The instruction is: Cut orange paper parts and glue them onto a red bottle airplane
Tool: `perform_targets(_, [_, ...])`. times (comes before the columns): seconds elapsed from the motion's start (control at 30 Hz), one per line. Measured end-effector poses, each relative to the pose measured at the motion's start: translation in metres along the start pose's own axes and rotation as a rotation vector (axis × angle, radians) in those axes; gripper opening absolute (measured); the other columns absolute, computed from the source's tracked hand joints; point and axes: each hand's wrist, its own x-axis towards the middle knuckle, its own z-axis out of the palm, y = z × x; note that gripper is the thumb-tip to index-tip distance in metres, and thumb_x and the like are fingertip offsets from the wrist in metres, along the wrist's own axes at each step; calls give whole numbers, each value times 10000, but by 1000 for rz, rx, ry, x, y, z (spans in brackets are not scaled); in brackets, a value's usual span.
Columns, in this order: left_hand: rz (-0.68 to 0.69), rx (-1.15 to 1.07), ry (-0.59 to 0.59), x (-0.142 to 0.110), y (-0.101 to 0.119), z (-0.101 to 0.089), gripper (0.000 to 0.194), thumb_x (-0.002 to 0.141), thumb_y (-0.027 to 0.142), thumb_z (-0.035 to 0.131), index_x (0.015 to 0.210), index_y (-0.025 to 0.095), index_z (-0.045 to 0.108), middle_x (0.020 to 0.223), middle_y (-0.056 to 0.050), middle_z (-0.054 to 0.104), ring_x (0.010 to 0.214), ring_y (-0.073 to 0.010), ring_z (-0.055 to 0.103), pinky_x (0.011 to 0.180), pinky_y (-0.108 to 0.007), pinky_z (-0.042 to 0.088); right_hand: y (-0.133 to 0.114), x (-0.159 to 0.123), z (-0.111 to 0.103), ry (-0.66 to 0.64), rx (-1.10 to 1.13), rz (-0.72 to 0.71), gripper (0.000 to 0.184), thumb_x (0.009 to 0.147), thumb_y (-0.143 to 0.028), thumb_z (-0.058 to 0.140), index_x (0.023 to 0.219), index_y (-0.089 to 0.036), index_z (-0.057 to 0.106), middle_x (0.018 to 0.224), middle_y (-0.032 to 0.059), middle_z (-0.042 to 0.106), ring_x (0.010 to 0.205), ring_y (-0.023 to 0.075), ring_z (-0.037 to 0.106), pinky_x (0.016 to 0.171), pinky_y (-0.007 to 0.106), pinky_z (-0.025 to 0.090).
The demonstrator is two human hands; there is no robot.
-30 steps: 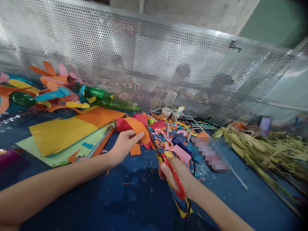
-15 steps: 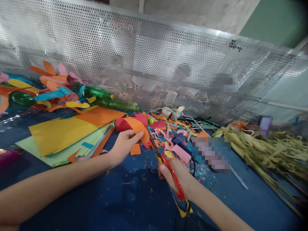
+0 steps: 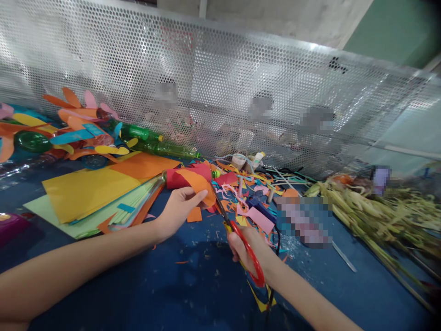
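Note:
Between thumb and fingers my left hand [image 3: 179, 209] pinches a piece of orange paper [image 3: 198, 181] with a rounded end. My right hand [image 3: 253, 248] grips red-handled scissors [image 3: 251, 257], whose dark blades point up and left to the paper's right edge. Whether the blades touch the paper, I cannot tell. Behind the orange paper lies a bottle wrapped in red paper [image 3: 172, 177] with a yellow-green cap. A small orange paper square [image 3: 195, 214] rests on the table under my left fingers.
Yellow sheets [image 3: 86, 188] and pale green paper [image 3: 41, 211] are stacked at left. Behind them are green plastic bottles [image 3: 172, 149] and bottle crafts [image 3: 82, 133]. Paper scraps [image 3: 237, 193] and a blue glue gun [image 3: 260, 207] lie centre-right. Dried husks [image 3: 372, 207] cover the right. Perforated metal [image 3: 220, 87] stands behind.
The scissors and my right hand have shifted very slightly. My left hand still holds the orange paper in nearly the same place.

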Motion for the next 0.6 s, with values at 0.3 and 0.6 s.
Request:
perform_targets(0.3, [-42,-89,-32,0,-2,1,227,766,335,611,765,113,658,743,-41,673,627,-116,571,644,-242,461,2,1,2,73,-32,-39,521,846,-607,259,538,-190,304,484,-34,312,451,90,296,430,239,185])
perform_targets(0.6, [-107,-42,-208,-3,-7,1,252,763,270,625,965,144,545,767,-29,643,683,-141,598,673,-273,475,13,10,5,140,112,181,440,811,-581,384,576,-211,350,479,-36,386,428,118,424,428,239,335])
